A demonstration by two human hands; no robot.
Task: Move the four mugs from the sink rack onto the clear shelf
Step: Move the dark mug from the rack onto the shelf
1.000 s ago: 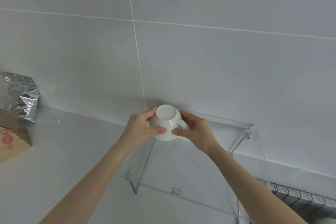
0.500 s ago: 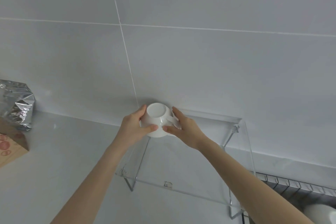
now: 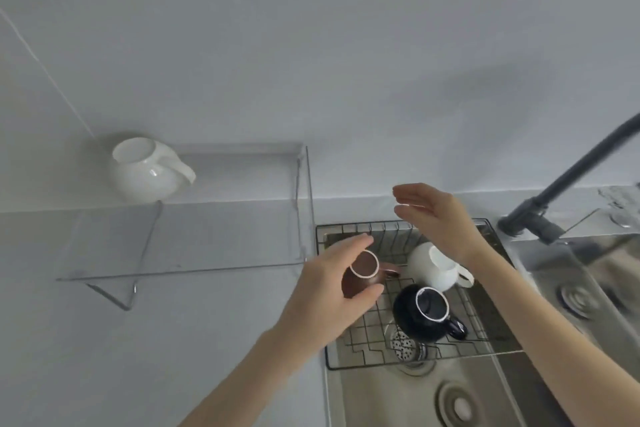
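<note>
A white mug (image 3: 147,170) stands upside down on the back left corner of the clear shelf (image 3: 221,246). Three mugs sit upside down on the wire sink rack (image 3: 367,354): a brown mug (image 3: 362,270), a white mug (image 3: 434,265) behind it to the right, and a black mug (image 3: 424,314) in front. My left hand (image 3: 332,295) curls around the brown mug with fingers on its left and front sides. My right hand (image 3: 440,218) hovers open above the rack's white mug, holding nothing.
The rack spans a steel sink (image 3: 433,392) with a drain below it. A dark faucet (image 3: 568,180) rises at the right, beside a second basin (image 3: 588,288). White tiled wall stands behind; the grey counter (image 3: 104,357) lies under and in front of the shelf.
Both hands have let go of the white mug, which now rests on the shelf. My view and both hands have swung right to the sink rack; my left hand now wraps the brown mug.
</note>
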